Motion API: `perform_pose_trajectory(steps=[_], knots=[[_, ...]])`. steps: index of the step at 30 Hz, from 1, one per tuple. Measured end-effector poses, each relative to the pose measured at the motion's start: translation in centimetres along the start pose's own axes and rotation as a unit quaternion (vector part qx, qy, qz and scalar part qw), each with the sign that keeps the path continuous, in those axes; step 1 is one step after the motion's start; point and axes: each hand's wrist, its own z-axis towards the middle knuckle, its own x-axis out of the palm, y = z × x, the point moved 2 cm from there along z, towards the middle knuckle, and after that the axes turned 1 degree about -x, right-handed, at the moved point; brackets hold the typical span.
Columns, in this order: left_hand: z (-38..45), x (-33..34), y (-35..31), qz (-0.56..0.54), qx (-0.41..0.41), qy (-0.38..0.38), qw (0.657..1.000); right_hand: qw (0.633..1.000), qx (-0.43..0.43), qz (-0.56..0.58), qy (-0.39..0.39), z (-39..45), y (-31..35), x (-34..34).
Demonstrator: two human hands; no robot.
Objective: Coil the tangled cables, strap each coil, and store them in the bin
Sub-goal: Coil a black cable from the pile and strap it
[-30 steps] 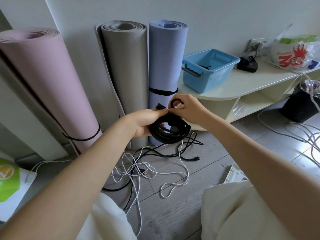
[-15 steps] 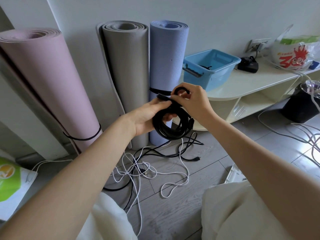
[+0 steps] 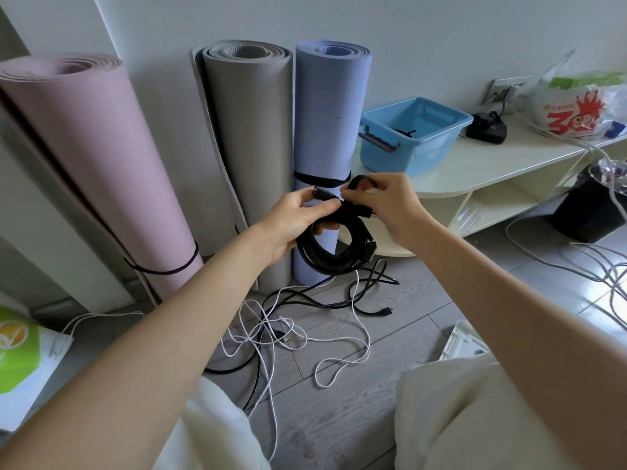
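Note:
My left hand (image 3: 294,221) grips a black coiled cable (image 3: 334,256) at its top, held in the air in front of the blue mat. My right hand (image 3: 390,201) pinches a black strap (image 3: 360,182) that loops up over the top of the coil. Below the coil, tangled black and white cables (image 3: 291,329) lie spread on the floor. The light blue bin (image 3: 412,137) stands on the low shelf unit behind my hands, with something dark and small inside it.
Three rolled mats lean on the wall: pink (image 3: 91,164), grey (image 3: 249,147), blue (image 3: 330,106). The cream shelf unit (image 3: 492,167) carries a black adapter (image 3: 487,128) and a plastic bag (image 3: 576,103). More white cables (image 3: 597,266) trail at right by a black object (image 3: 592,212).
Both hands have lifted the coil slightly up and to the right. The strap loop in my right hand has shifted over the top of the coil.

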Motion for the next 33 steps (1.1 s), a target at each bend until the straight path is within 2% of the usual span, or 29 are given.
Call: perform_pose_trajectory(steps=[9,14,18,22,26,33], knots=[[0.0,-0.1,-0.4,-0.024,0.058,0.037,0.997,0.961,0.186,0.194,0.061,0.1,-0.4,-0.1],[-0.1,0.4,-0.9,-0.037,0.091,0.053,0.994,0.929,0.275,0.202,0.145,-0.2,-0.7,-0.8],[0.2,0.6,-0.7,0.006,0.1,0.041,0.994,0.927,0.285,0.206,0.13,-0.3,-0.8,-0.7],[0.3,0.7,-0.7,-0.004,0.099,0.031,0.995,0.929,0.278,0.227,0.094,0.1,-1.0,-0.7],[0.2,0.6,-0.9,-0.019,0.114,0.028,0.993,0.937,0.252,0.223,0.094,0.3,-0.9,-0.2],[0.1,0.5,-1.4,-0.029,0.156,0.02,0.987,0.914,0.271,0.294,0.07,0.3,-0.6,0.6]])
